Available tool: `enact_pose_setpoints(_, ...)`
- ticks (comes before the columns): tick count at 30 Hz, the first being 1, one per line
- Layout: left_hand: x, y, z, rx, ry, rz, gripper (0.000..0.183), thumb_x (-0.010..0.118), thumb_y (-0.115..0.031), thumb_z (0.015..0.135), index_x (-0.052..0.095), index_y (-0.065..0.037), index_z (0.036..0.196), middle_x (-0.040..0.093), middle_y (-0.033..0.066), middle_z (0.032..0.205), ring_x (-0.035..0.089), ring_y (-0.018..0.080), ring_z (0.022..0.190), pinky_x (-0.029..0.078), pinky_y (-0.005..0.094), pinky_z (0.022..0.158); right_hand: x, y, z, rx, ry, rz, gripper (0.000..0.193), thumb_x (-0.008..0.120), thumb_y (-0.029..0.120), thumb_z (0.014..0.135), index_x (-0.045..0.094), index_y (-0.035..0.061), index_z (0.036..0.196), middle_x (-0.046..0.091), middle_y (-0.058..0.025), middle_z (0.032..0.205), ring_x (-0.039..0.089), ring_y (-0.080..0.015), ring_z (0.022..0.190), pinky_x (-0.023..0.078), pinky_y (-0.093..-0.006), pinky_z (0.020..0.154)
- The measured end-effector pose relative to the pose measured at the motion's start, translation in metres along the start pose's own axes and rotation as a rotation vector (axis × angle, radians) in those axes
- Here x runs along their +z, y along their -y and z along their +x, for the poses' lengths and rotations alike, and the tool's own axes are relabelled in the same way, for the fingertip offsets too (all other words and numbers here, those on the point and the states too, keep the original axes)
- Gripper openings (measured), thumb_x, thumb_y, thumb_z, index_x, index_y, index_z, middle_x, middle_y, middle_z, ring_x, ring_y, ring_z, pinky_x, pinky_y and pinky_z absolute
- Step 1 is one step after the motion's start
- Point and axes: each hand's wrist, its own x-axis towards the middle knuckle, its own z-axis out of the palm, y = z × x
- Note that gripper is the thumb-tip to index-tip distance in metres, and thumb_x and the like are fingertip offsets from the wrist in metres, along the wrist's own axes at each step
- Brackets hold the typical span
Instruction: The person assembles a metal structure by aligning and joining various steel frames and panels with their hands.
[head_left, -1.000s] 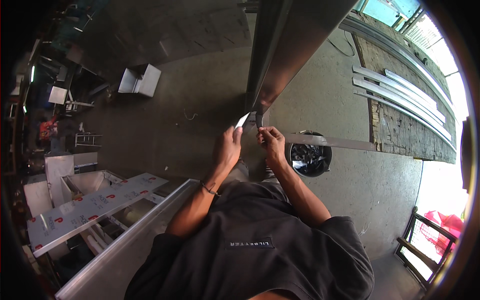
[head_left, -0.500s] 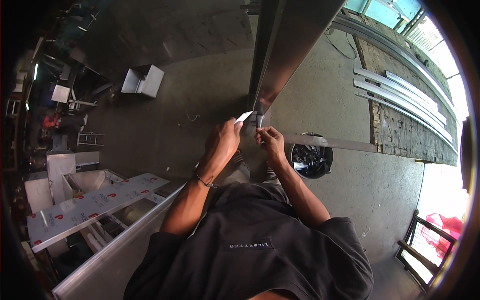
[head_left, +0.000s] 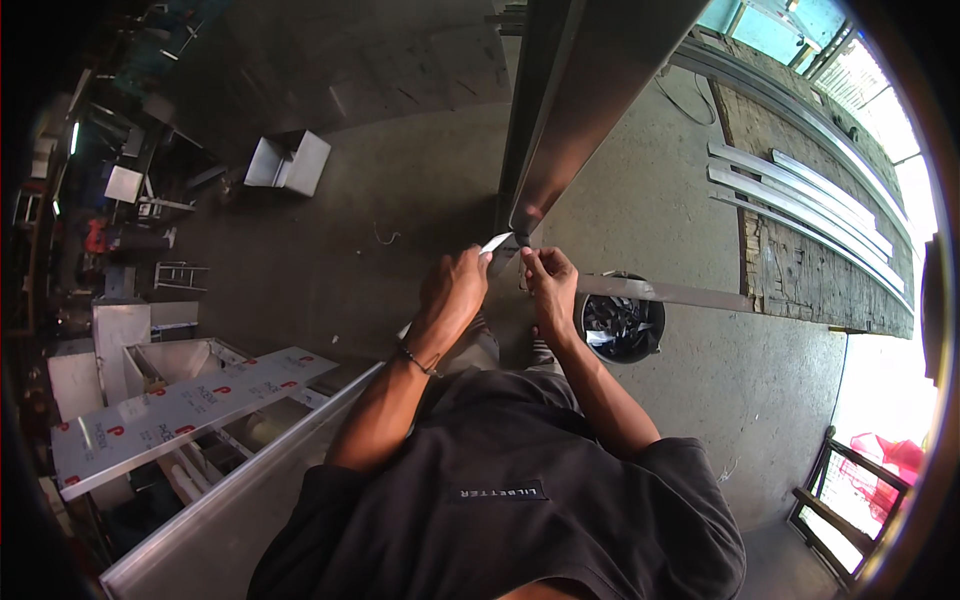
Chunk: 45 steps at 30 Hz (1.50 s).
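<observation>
A long, dark, shiny metal profile stretches away from me, its near end just beyond my hands. My left hand is closed on a thin white strip. One end of the strip sticks out past the fingertips toward the profile, and a pale bit shows beside the wrist. My right hand is pinched at the profile's near end, fingertips against a small dark tab or film edge. What exactly sits in that pinch is too small to name. Both hands are close together.
A black bucket of dark scraps stands right, below a flat metal bar. Metal strips lie on a worn wooden bench. At left are a film-covered sheet panel, a long metal edge and a metal box.
Both hands have shifted slightly, the left a little right and down. The grey piece standing up from my right fingers no longer shows; those fingers are now closer against the profile's end.
</observation>
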Motion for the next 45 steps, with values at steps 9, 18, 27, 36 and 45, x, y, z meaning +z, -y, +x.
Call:
enact_pose_setpoints(9,-0.002,0.002,-0.013,-0.004,0.074,0.011,0.024,0.056,-0.025,0.104,0.065,-0.004,0.098,0.069,0.0229,0.086,0.065,0.0468,0.078,0.051,0.0551,0.065,0.011,-0.001,0.015,0.113,0.01,0.018,0.032,0.079,0.029,0.092,0.065,0.0039,0.079,0.058,0.002,0.066,0.047,-0.0053,0.057,0.036,-0.0241,0.053)
enact_pose_setpoints(18,0.007,0.011,-0.024,-0.012,0.098,0.013,0.025,0.057,-0.026,0.103,0.066,-0.004,0.095,0.068,0.0232,0.08,0.067,0.0436,0.078,0.054,0.053,0.068,0.009,-0.016,0.022,0.077,0.078,-0.03,0.033,0.078,0.023,0.093,0.061,0.0055,0.071,0.056,0.0034,0.066,0.043,-0.0048,0.058,0.032,-0.0254,0.054)
enact_pose_setpoints(27,0.008,0.027,-0.035,-0.172,0.277,-0.115,0.031,0.058,-0.03,0.104,0.067,-0.001,0.094,0.069,0.0241,0.086,0.067,0.0444,0.078,0.049,0.0498,0.067,-0.002,-0.036,0.024,0.04,0.131,0.019,0.034,0.079,0.022,0.093,0.059,0.0098,0.069,0.053,0.0045,0.062,0.041,-0.004,0.054,0.029,-0.024,0.05)
enact_pose_setpoints(36,0.038,0.025,-0.007,-0.478,0.193,-1.004,0.033,0.072,-0.041,0.096,0.065,-0.009,0.097,0.043,-0.011,0.065,0.035,-0.0008,0.048,0.026,0.0201,0.043,-0.009,-0.053,0.005,0.106,0.205,-0.012,0.036,0.081,0.027,0.091,0.058,0.0118,0.069,0.056,0.0041,0.063,0.043,-0.0044,0.054,0.03,-0.0237,0.051)
enact_pose_setpoints(45,0.073,0.041,-0.004,-0.636,0.442,-1.192,0.04,0.075,-0.042,0.094,0.049,-0.019,0.076,0.042,-0.0114,0.061,0.035,-0.0011,0.047,0.023,0.0197,0.041,-0.01,-0.055,-0.016,0.307,0.248,0.063,0.032,0.081,0.028,0.091,0.06,0.0136,0.071,0.058,0.004,0.064,0.046,-0.0045,0.054,0.032,-0.0234,0.05)
